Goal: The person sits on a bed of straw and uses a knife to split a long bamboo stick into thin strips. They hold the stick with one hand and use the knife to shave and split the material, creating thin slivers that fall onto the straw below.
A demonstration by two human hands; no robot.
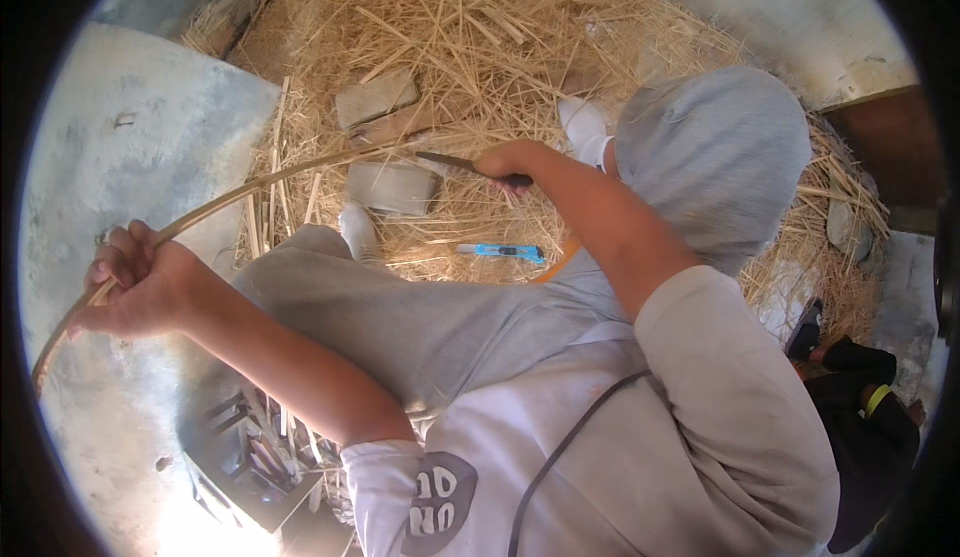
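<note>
My left hand (147, 282), at the left, is closed around a long, thin bamboo strip (225, 200). The strip bends up and rightward from my fist toward the middle. My right hand (508, 165) grips the dark handle of a knife (447, 160), whose blade points left, close to the strip's far end. Whether blade and strip touch, I cannot tell. Below the right hand, a blue box cutter (505, 252) lies on the shavings. A grey block (392, 189) sits just under the strip, between my feet.
Loose shavings and strips (490, 17) cover the floor ahead. Another block (376, 99) and a flat piece of wood (430, 117) lie beyond the strip. Walls (140, 127) stand left and right. A crate (230, 447) with scraps is at lower left. A person in black (860, 447) is at lower right.
</note>
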